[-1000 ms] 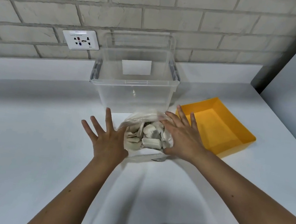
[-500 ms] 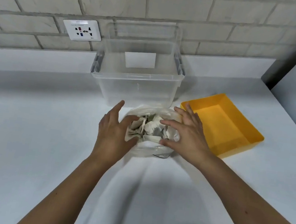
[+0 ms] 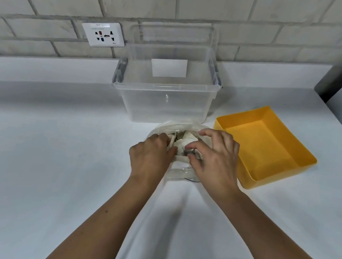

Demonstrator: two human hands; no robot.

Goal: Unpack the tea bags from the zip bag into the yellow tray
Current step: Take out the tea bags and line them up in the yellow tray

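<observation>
A clear zip bag (image 3: 178,170) full of pale tea bags (image 3: 183,140) lies on the white counter in front of me. My left hand (image 3: 150,155) grips the bag's left side, fingers curled into its mouth. My right hand (image 3: 214,158) sits on the bag's right side, fingertips pinching at the tea bags or the plastic; which one is hidden by the fingers. The yellow tray (image 3: 278,174) stands just right of the bag, with nothing in it.
A clear plastic storage box (image 3: 162,103) stands behind the bag against the brick wall. A wall socket (image 3: 103,33) is up on the left. The counter's front edge runs near my body at the bottom right.
Both hands went from flat and spread beside the bag to curled onto it. The left hand closed over the bag's left side, and the right fingers bent in at its mouth.
</observation>
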